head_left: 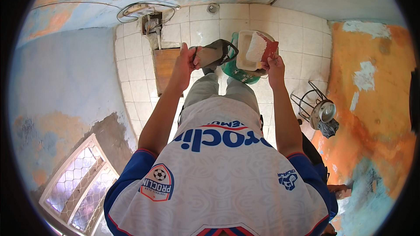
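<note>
My left hand (191, 59) is closed around one end of a flat grey-brown piece (211, 56) with a black loop at its far end; I cannot tell its kind. My right hand (274, 66) grips a red scraper (270, 50), its fingers pinched at the near edge. White paste seems to coat part of the scraper. That scraper is over a cream tub (249, 66), which sits on a green, white-spattered plastic thing (248, 78) in front of my legs. The loop of the flat piece reaches close to the tub's left side.
Left of my legs a brown wooden panel (168, 66) lies by a wall opening with pipes (152, 24) and coiled cable (131, 16). On the right stands a black metal frame (311, 100) with a round silver part (326, 112). Another person's hand (337, 189) shows at lower right.
</note>
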Motion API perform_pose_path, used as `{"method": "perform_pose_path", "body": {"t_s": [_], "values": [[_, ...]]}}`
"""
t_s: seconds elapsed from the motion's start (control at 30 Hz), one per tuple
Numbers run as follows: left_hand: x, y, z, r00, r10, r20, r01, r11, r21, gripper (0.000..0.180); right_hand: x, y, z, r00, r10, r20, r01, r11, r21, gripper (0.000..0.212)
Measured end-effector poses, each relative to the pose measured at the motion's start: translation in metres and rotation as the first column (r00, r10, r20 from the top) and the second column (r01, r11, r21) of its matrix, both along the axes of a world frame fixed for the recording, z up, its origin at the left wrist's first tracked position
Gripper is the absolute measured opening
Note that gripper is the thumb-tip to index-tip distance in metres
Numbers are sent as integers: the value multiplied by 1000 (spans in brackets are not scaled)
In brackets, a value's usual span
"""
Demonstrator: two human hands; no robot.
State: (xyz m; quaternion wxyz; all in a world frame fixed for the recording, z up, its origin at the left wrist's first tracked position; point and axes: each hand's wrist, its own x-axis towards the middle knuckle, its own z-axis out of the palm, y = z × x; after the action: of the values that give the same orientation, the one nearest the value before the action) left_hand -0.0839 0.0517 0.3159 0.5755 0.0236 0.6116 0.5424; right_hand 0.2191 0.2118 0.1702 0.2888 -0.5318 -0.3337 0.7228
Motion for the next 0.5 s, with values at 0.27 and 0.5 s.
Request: {"method": "perform_pose_path", "body": {"t_s": [0.27,0.5], "values": [[-13,-28,-1,997,66,-27,-66,998,15,83,-9,2,-25,989,61,134,-67,997,38,9],[-18,-32,1,997,70,-25,-68,996,66,81,-12,6,-41,953,93,289,-120,990,78,10]]}}
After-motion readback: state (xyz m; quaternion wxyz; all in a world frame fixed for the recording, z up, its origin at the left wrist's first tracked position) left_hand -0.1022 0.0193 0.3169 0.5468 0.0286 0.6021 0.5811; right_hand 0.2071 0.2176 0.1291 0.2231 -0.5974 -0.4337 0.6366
